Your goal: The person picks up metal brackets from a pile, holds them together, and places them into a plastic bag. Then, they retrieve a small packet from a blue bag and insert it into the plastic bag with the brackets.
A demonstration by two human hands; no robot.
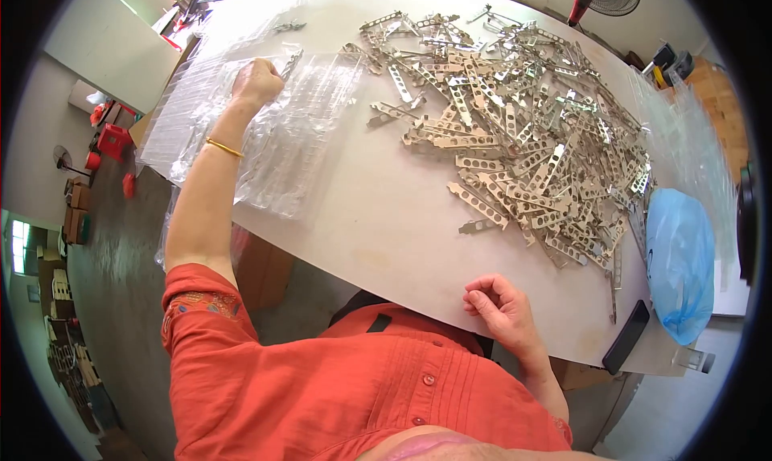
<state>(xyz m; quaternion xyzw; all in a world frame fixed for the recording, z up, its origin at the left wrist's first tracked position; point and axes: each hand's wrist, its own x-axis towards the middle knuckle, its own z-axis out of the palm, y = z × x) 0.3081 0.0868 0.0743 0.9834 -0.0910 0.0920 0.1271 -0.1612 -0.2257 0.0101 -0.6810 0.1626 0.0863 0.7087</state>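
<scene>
The red shirt (402,380) is closest, the right hand (500,306) half-curled by the table (338,240) edge, contents unclear. The left hand (259,83) is clenched over clear plastic trays (293,155), beside a metal strip (291,64); I can't tell whether it grips anything. Perforated metal strips (523,131) lie heaped to the right.

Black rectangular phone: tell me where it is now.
In the head view, the black rectangular phone lies on the white table, near its right front edge, beside the blue plastic bag.

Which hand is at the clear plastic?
The left hand, on the arm with the gold bangle; the right hand is by the near side of the table.
</scene>
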